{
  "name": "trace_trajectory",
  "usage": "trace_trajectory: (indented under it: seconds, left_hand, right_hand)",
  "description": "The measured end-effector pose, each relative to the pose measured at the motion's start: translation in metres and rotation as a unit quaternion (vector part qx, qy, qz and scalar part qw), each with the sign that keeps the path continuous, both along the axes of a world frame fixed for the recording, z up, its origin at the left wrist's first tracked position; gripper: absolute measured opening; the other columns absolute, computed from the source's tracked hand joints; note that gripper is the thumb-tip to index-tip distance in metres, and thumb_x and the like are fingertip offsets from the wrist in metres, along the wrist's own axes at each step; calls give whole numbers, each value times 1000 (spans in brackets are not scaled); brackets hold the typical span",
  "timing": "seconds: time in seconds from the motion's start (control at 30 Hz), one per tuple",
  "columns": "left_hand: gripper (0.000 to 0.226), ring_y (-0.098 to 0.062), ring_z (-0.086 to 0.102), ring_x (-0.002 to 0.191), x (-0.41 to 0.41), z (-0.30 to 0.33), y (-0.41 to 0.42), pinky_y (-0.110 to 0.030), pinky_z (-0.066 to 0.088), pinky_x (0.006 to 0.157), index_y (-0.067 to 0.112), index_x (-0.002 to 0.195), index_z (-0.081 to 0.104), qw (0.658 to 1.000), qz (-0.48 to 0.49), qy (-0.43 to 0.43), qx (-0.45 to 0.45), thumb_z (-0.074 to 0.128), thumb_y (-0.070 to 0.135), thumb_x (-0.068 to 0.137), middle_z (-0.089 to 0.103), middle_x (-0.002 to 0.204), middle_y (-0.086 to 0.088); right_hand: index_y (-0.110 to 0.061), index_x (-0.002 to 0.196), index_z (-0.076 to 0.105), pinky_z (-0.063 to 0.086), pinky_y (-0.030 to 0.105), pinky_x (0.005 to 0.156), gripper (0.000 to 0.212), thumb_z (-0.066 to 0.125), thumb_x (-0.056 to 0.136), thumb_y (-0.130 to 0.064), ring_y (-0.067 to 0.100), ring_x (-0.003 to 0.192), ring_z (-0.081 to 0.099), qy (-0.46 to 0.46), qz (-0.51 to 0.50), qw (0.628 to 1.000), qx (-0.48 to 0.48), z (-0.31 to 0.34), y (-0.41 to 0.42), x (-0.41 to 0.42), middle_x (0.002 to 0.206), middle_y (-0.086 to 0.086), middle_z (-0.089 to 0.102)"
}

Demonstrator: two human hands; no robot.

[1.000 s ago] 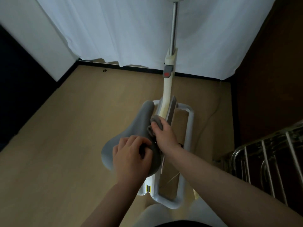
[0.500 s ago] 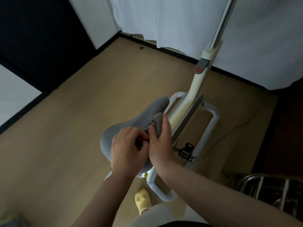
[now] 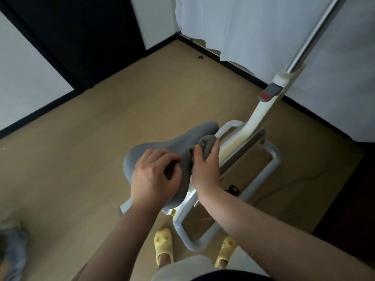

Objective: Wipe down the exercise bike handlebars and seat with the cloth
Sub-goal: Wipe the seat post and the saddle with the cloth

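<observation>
While my two yellow slippers (image 3: 163, 245) stand on the tan floor (image 3: 81, 155) nearest me, my left hand (image 3: 155, 176) curls over the back of the one grey seat (image 3: 174, 142), pinching a fold of the one grey cloth (image 3: 207, 146). My right hand (image 3: 206, 169) grips that cloth against the seat's right side. Beyond them stand one white bike frame (image 3: 261, 159), one post (image 3: 263, 106), a white curtain (image 3: 243, 25) and dark wall panels (image 3: 81, 37).

No text, brand or number could be read; a yellow-and-black label (image 3: 173, 212) on the bike frame (image 3: 182, 203) below the seat (image 3: 172, 142) was too small to make out
</observation>
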State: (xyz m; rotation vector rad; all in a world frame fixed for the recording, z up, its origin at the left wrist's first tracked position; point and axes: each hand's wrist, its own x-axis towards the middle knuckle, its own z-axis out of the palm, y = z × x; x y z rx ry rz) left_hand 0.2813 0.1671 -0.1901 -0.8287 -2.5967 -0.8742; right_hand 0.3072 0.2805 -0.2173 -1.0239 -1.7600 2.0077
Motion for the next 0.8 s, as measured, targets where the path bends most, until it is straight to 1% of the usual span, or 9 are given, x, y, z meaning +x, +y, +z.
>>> trace_trajectory:
  seconds: [0.1,0.17,0.23,0.27,0.4,0.47,0.57,0.7,0.8]
  left_hand:
    - [12,-18,60,80,-1,0,-1,-36,51,71,18,82,76,1000,4,-8,6,65,21,76,69,83,5]
    - [11,-18,60,80,-2,1,-1,-35,51,71,18,82,76,1000,6,-13,10,67,20,76,69,84,6]
    - [11,-18,60,79,-1,1,-1,-34,51,70,17,82,76,1000,5,-13,11,67,19,76,69,84,5]
    - [11,-18,60,79,-1,0,-1,-34,51,70,17,82,76,1000,5,-13,9,67,19,76,68,84,5]
    - [13,-16,59,80,-1,-1,-3,-32,50,71,18,82,76,1000,6,-11,3,64,23,78,68,84,7]
    - [10,-16,58,78,-1,-1,-2,-29,48,71,19,81,76,1000,5,-10,7,66,21,78,68,83,8]
    - [8,-15,57,79,-2,0,-2,-29,48,70,20,81,75,1000,-1,-20,8,68,18,77,67,83,9]
    - [12,-12,56,79,-2,1,-5,-30,49,69,21,81,75,999,-15,-31,8,63,23,79,66,83,10]
    - [10,-11,55,79,-4,1,-5,-30,48,69,22,80,74,999,-28,-32,14,65,21,79,66,83,10]
  right_hand:
    - [-29,153,16,39,41,109,63,49,99,-30,16,132,44,8,47,999,2,2,-9,17,148,0,40]
    - [-29,151,21,43,38,104,60,49,99,-31,18,127,49,-8,17,1000,-7,1,11,1,143,1,46]
    - [-23,152,22,41,27,99,59,48,100,-30,18,129,47,-21,-33,999,-2,3,27,-14,145,2,45]
    - [-22,152,21,40,27,99,59,48,100,-30,19,130,45,-19,-43,999,4,4,25,-16,146,3,43]
    - [-19,153,14,37,38,111,67,49,98,-33,19,136,39,8,-8,997,71,2,-9,-2,151,6,36]
    - [-18,153,15,37,36,110,65,49,99,-32,21,135,40,2,-48,996,76,-3,7,-17,151,8,35]
    - [-19,153,16,39,26,104,62,45,100,-33,20,134,41,-13,-98,990,101,-3,29,-34,153,6,32]
    - [-20,153,16,33,32,113,64,47,99,-33,17,141,31,1,-62,991,121,-2,5,-16,156,3,26]
    - [-21,151,25,37,36,111,57,47,100,-32,20,136,40,-22,-99,992,81,4,33,-35,151,3,37]
